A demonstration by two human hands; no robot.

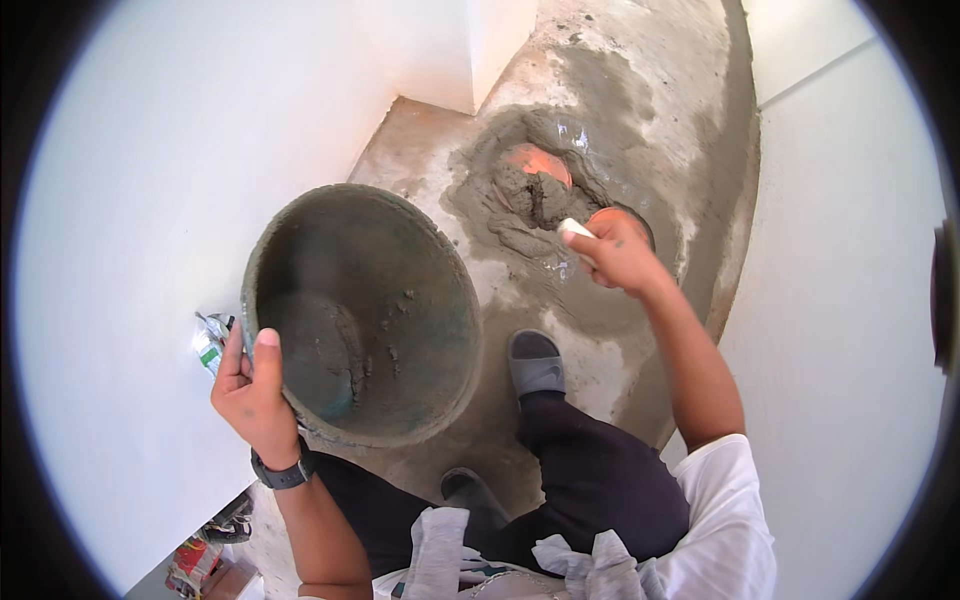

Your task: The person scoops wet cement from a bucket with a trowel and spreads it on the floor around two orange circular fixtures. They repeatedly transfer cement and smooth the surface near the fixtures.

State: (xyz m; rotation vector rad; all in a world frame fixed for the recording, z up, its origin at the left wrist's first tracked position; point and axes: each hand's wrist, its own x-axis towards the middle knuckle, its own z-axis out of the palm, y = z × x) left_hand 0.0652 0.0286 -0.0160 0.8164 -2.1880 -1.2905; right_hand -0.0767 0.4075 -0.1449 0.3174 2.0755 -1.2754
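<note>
step: likely scooping mortar | left hand (252,385) grips rim of tilted pan (362,312), little mix inside | right hand (618,250) closed on white handle (574,228) at wet mortar pile (530,200) on floor | next: probably lift load into pan, needs steady tilt

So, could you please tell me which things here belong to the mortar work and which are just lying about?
In use:
- mortar pan, rim held by the left hand
- white-handled tool in the right hand
- wet mortar heap on the concrete floor

Lying about:
- crumpled wrapper beside the pan
- colourful packets at the lower left
</note>
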